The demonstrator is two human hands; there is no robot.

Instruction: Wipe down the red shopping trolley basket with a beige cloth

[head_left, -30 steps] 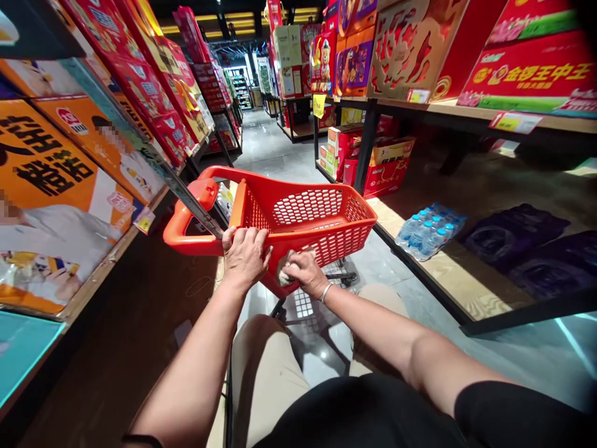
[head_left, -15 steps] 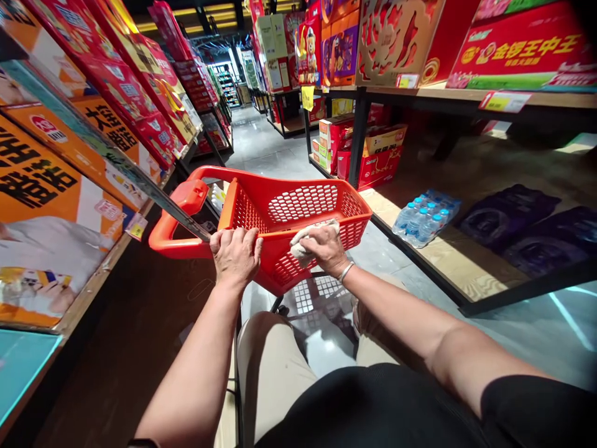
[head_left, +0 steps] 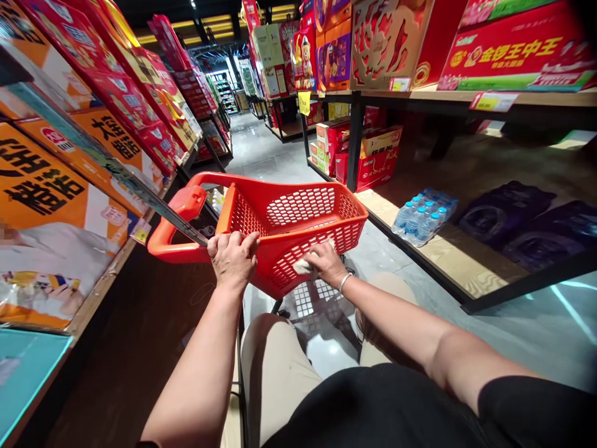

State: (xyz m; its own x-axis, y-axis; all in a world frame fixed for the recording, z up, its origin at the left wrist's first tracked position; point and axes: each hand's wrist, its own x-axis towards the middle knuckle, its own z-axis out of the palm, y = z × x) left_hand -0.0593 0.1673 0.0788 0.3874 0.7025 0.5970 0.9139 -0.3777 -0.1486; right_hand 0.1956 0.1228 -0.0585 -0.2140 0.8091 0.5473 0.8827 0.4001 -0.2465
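Note:
A red plastic shopping cart (head_left: 252,258) with perforated basket walls stands in front of me, its handle to the left. My left hand (head_left: 233,258) is closed over the near rim of its basket, close to the handle end. A pale cloth (head_left: 304,267) is bunched in my right hand (head_left: 327,264), which presses it against the outside of the near perforated wall, below the rim. Most of the cloth is hidden under the fingers. A bracelet circles my right wrist.
On the right, a low wooden shelf (head_left: 448,267) holds a pack of bottled water (head_left: 424,214) and dark purple packs (head_left: 508,208). Stacked orange boxes (head_left: 46,180) line the left. A metal-edged strip (head_left: 107,165) slants down toward my left hand. An aisle (head_left: 252,137) runs ahead.
My right hand has moved down with the cloth from the basket's near rim onto the outer wall. My left hand keeps its grip on the rim. The view has shifted slightly.

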